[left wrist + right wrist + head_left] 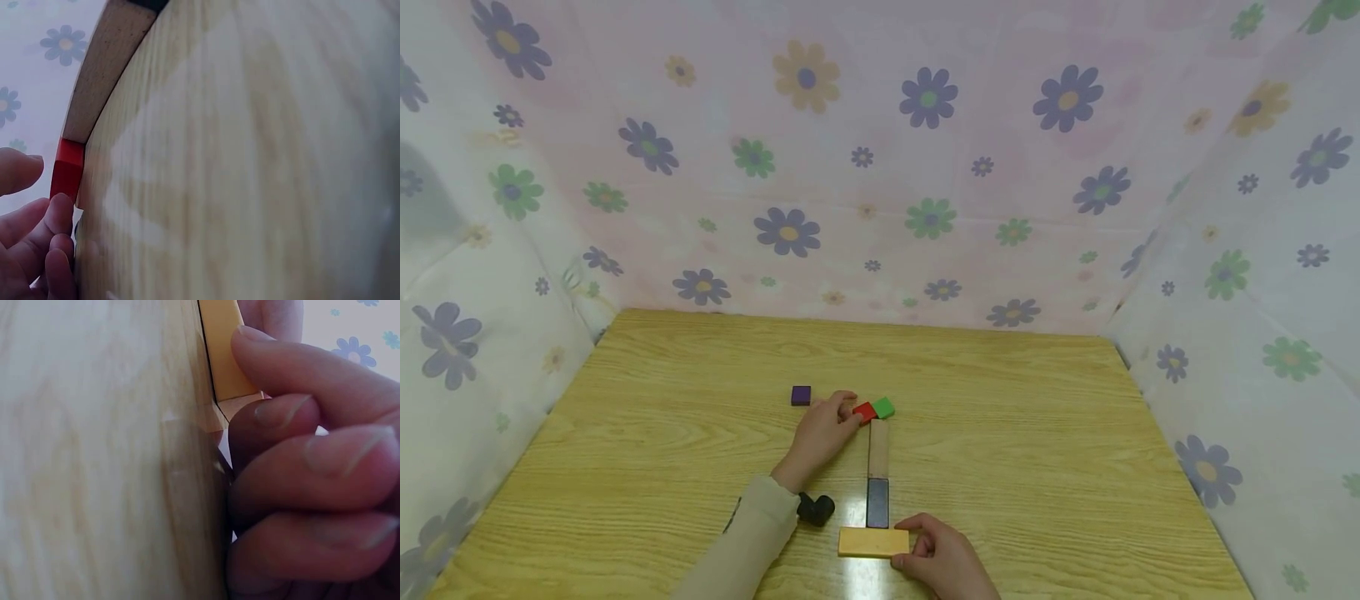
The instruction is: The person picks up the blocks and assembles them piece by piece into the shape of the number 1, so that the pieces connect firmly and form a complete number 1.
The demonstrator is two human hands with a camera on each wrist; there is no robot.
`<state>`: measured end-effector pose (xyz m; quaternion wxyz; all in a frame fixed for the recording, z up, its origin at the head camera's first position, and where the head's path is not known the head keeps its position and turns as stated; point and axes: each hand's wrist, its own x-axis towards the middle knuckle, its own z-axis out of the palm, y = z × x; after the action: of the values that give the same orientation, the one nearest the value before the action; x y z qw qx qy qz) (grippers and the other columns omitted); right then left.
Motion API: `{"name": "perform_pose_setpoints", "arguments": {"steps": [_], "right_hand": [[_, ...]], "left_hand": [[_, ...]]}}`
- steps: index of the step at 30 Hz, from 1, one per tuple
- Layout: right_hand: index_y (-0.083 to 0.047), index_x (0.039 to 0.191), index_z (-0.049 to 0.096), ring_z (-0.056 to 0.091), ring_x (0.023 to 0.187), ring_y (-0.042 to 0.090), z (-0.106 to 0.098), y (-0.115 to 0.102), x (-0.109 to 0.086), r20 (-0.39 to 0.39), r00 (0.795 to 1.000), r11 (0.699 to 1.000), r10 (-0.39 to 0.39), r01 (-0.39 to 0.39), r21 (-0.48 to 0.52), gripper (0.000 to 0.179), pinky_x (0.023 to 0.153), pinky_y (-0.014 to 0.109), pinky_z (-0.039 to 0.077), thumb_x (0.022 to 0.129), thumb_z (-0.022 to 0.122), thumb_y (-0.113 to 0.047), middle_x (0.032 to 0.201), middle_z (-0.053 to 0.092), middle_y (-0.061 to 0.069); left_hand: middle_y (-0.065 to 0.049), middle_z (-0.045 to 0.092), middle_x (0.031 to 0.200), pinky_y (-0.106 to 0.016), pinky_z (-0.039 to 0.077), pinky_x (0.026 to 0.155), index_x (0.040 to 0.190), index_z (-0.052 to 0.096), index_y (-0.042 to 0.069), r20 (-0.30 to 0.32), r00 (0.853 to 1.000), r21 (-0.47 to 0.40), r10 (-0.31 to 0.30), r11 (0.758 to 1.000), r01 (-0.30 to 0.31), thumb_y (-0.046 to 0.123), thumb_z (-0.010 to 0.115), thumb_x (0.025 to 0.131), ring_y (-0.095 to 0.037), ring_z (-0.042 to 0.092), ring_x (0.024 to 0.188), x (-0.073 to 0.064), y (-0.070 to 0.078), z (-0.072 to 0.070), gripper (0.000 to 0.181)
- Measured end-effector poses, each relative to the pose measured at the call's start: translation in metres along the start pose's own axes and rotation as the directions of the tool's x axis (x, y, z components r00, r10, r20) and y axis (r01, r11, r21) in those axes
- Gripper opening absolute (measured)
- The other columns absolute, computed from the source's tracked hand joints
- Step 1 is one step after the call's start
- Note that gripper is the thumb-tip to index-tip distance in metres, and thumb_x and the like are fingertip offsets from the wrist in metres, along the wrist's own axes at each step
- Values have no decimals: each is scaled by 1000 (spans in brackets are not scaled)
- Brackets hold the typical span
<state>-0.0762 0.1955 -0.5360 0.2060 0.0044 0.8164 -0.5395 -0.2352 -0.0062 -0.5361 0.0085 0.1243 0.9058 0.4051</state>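
Observation:
My left hand (822,429) is at the far end of a row of blocks, thumb and index finger at a small red block (865,412). In the left wrist view the red block (67,167) meets the end of a plain wood block (112,65). A green block (883,407) touches the red one. Toward me run the plain wood block (878,448) and a black block (877,503). Crosswise at the near end lies a yellow block (871,542). My right hand (946,557) grips its right end between thumb and index finger; the other fingers are curled.
A purple block (801,395) lies apart, left of my left hand. A black wrist camera (816,509) sticks out by the left sleeve. The wood-grain table (1037,433) is bounded by flower-patterned cloth (865,192) at the back and sides.

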Motion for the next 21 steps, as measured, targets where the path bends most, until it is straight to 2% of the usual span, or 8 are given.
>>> {"name": "perform_pose_setpoints", "arguments": {"steps": [8,11,13,16,19,21], "right_hand": [[-11,106,61,39,41,9,0,-2,-1,9,1000,1000,-16,16,-6,43,37,23,31,72,72,-33,62,52,0],[-11,107,60,40,42,10,0,-3,-1,11,1000,1000,-11,11,-14,44,38,23,31,72,72,-34,62,52,0],[-11,108,60,40,42,9,0,-3,-1,9,1000,1000,-6,6,-24,45,38,23,31,72,72,-35,61,52,-1],[-12,109,60,39,41,9,-1,-3,-1,10,1000,1000,-4,4,-28,46,37,23,30,72,72,-35,61,52,-1],[-11,109,59,38,40,9,-1,-2,0,13,1000,999,-7,8,-36,46,37,23,30,72,72,-35,61,52,-1],[-11,109,59,38,40,9,-1,-2,0,19,1000,999,-13,14,-37,46,37,24,30,72,72,-34,61,52,-1]], "left_hand": [[10,55,77,-28,39,60,110,59,15,-6,1000,-65,-12,998,12,27,57,86,-9,47,66,-3,-3,-2,28],[9,58,81,-29,41,63,109,60,18,-16,997,-157,-70,985,66,28,56,87,-9,52,68,-7,-4,-5,25],[7,60,81,-30,42,64,106,61,20,-39,991,-244,-125,963,112,28,55,88,-10,54,71,-9,-5,-7,21],[0,61,79,-30,43,59,101,63,16,-68,980,-408,-189,901,145,26,53,90,-15,54,67,-12,-9,-10,18],[-7,59,77,-29,44,55,99,63,9,-79,978,-528,-194,840,123,22,52,91,-19,53,63,-15,-14,-14,19],[-11,58,76,-29,44,52,98,63,5,-80,981,-578,-178,810,100,22,52,91,-21,51,61,-18,-17,-16,21]]}}
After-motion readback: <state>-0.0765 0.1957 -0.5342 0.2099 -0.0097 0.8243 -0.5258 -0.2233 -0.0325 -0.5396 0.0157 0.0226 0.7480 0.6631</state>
